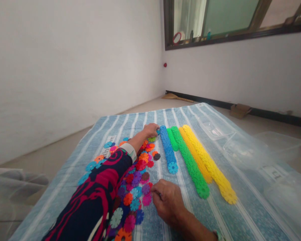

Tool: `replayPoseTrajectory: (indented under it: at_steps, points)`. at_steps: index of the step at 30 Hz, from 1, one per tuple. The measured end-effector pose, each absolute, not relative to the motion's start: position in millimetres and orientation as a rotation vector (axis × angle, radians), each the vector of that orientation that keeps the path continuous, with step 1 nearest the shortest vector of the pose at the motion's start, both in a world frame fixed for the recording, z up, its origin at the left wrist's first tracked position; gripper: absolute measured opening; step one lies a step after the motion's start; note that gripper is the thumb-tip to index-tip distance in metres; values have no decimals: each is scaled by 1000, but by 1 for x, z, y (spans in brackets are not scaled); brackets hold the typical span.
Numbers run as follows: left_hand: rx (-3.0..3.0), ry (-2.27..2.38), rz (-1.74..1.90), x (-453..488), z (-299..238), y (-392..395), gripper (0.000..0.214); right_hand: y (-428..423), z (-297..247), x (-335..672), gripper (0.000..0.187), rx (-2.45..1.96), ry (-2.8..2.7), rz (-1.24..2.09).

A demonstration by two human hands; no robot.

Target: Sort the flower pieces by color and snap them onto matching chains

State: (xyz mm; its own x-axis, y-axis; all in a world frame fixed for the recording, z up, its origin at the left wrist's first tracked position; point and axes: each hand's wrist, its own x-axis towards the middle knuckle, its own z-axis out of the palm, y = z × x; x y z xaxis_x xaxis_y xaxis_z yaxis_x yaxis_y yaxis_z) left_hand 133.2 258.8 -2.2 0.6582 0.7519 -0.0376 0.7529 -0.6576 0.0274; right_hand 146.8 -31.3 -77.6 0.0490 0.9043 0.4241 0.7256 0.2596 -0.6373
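Observation:
My left hand reaches to the far end of the blue row, fingers closed on a blue notched plastic disc. Overlapping discs form the blue row just to its right. Near the front, my right hand is closed, its fingertips at the edge of the loose pile, close to a purple disc. Whether those fingers pinch anything is hidden. The pile of mixed-colour discs lies partly under my left forearm. Farther right are green rows and yellow rows.
A blue-and-white striped cloth covers the table. Clear plastic containers stand along its right side. At left front is a translucent plastic thing. A broom and a cardboard box lie on the floor by the wall.

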Motion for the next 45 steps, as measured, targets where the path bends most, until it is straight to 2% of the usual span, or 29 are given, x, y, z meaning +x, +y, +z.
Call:
replayPoseTrajectory:
  at_steps: [6,19,27,30,45]
  points:
    - [2885,1316,-116,137,-1,258,38,-31,-78,147,17,-1493,-1708,273]
    - [2933,1290,-35,138,-6,253,34,-32,-73,148,16,-1514,-1719,302]
    - [2896,1311,92,124,-2,257,46,-31,-77,149,15,-1497,-1718,313]
    - [2876,1329,138,106,4,254,43,-31,-78,148,16,-1491,-1706,313]
    - [2769,1116,254,-29,0,123,19,-36,-75,154,20,-1499,-1703,420]
